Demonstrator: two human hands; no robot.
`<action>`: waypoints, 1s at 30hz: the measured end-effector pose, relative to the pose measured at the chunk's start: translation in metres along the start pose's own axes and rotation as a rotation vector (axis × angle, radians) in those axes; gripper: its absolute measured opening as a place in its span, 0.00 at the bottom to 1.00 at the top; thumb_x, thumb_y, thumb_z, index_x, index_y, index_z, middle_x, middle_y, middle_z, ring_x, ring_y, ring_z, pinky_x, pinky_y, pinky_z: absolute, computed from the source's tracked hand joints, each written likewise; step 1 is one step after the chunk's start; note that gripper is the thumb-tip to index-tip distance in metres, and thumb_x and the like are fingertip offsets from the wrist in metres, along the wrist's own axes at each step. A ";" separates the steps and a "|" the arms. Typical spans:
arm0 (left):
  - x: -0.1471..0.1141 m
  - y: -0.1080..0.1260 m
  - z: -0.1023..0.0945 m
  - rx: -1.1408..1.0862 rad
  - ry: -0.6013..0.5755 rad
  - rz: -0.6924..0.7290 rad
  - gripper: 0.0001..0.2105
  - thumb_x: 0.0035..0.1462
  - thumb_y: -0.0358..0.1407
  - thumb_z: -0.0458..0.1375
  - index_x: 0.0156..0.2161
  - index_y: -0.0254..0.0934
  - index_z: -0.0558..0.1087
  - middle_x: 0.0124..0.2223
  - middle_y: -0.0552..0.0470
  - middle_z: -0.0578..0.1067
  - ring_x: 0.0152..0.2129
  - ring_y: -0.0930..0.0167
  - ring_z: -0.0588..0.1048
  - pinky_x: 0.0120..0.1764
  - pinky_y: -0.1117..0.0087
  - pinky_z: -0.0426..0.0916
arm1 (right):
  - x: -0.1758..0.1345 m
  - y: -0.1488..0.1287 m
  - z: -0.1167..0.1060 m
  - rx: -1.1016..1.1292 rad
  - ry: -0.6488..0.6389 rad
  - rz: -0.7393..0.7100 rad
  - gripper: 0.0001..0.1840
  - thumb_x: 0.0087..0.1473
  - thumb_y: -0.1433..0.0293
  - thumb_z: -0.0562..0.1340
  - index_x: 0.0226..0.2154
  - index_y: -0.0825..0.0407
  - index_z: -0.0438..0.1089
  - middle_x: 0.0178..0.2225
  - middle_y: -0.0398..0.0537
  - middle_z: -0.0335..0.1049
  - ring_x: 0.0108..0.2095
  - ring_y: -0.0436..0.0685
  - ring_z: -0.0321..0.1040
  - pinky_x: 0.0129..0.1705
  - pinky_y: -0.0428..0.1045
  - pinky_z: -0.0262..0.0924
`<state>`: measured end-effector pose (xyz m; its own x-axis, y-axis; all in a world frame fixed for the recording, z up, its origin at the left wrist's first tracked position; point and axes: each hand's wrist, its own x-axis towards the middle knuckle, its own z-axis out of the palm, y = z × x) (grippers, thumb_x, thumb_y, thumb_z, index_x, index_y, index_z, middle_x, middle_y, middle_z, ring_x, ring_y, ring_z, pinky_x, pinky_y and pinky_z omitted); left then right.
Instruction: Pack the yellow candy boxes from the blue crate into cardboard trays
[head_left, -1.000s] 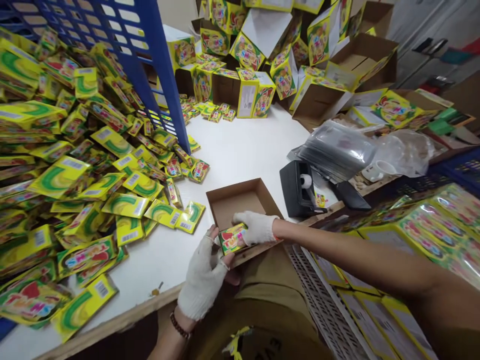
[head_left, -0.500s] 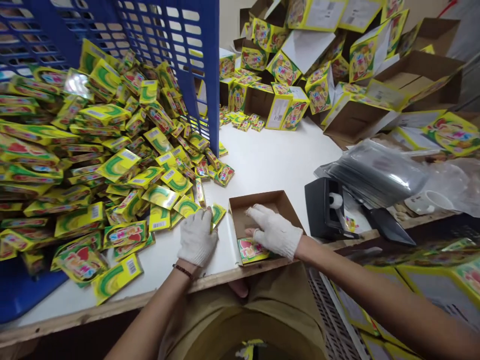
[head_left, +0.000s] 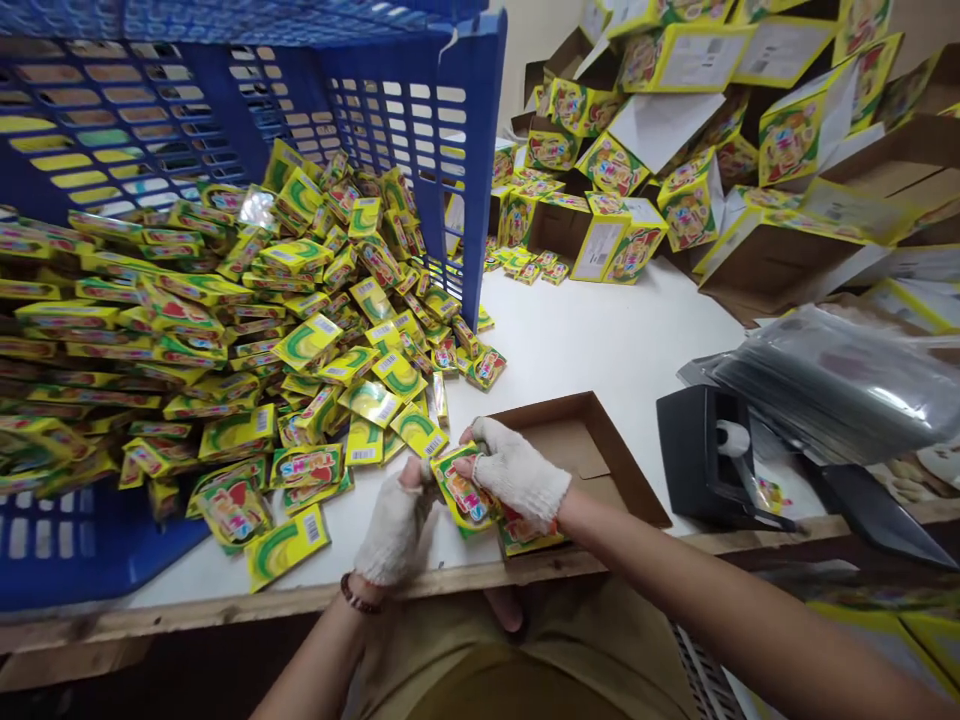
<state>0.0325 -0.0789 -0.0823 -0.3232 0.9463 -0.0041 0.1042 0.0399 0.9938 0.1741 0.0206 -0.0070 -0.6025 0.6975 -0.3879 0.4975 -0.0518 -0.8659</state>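
A small flat yellow-and-green printed box is in my right hand, which wears a white glove with bare fingertips. My thumb and fingers pinch its right side, above the near left corner of an open brown carton tray. Inside that tray, another printed box lies at the near left corner, partly covered by my right hand. My left hand, gloved alike, is close to the held box's left edge. Its fingers are curled and slightly blurred; what they hold, if anything, is hidden.
A blue plastic crate on its side spills a heap of similar boxes onto the white table. Right of the tray stand a black tape dispenser and clear plastic sleeves. Larger printed cartons are piled behind.
My right hand has come out of the tray and now pinches a small box at its left side. My left hand has drawn back from the heap. The view has shifted left.
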 end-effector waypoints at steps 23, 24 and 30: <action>0.027 0.011 -0.062 1.012 -0.130 0.217 0.11 0.57 0.38 0.53 0.40 0.39 0.75 0.48 0.43 0.73 0.47 0.60 0.70 0.51 0.57 0.65 | -0.026 0.051 0.087 -1.053 -0.013 -0.521 0.29 0.55 0.65 0.64 0.57 0.55 0.61 0.45 0.59 0.70 0.44 0.66 0.68 0.42 0.59 0.61; 0.039 0.011 -0.064 1.141 -0.032 0.236 0.13 0.54 0.38 0.56 0.44 0.38 0.75 0.53 0.40 0.70 0.52 0.55 0.67 0.53 0.52 0.62 | -0.024 0.048 0.087 -1.052 -0.069 -0.470 0.25 0.55 0.67 0.63 0.55 0.55 0.62 0.43 0.58 0.71 0.41 0.65 0.68 0.40 0.58 0.61; 0.084 0.011 -0.070 1.395 -0.225 0.231 0.14 0.52 0.30 0.54 0.44 0.37 0.74 0.51 0.40 0.70 0.46 0.58 0.70 0.47 0.58 0.65 | -0.023 0.042 0.085 -0.983 -0.121 -0.404 0.19 0.55 0.72 0.61 0.51 0.53 0.66 0.45 0.57 0.70 0.43 0.64 0.69 0.41 0.57 0.62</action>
<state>-0.0593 -0.0211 -0.0640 -0.0320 0.9994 -0.0086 0.9979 0.0325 0.0553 0.1557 -0.0588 -0.0615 -0.8661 0.4559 -0.2047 0.4995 0.8037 -0.3234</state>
